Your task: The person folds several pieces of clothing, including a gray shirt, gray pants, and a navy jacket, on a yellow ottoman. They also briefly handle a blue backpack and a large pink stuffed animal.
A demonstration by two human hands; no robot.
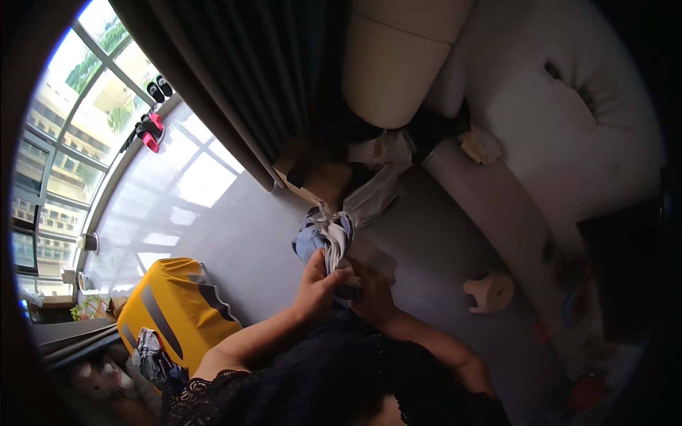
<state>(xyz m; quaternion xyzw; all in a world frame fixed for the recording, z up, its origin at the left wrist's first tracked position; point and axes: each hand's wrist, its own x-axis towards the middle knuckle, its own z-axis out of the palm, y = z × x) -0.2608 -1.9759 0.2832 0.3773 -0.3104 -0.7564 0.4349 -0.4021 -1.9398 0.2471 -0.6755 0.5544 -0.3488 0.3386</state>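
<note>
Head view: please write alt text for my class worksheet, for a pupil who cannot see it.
A person's left hand and right hand grip a bundle of white and blue fabric, seen from above. At lower left is a yellow covered object with dark stripes; bright windows line the left edge, and a dark curtain hangs at the top.

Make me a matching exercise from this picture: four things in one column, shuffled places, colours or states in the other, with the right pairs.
1. bunched cloth
2. bulky object at lower left
3. pink-and-black item
4. curtain

A. close by the windows
B. dark, hanging in folds
C. held in the left hand and right hand
D. yellow with dark grey bands

Pairs: 1-C, 2-D, 3-A, 4-B
</note>
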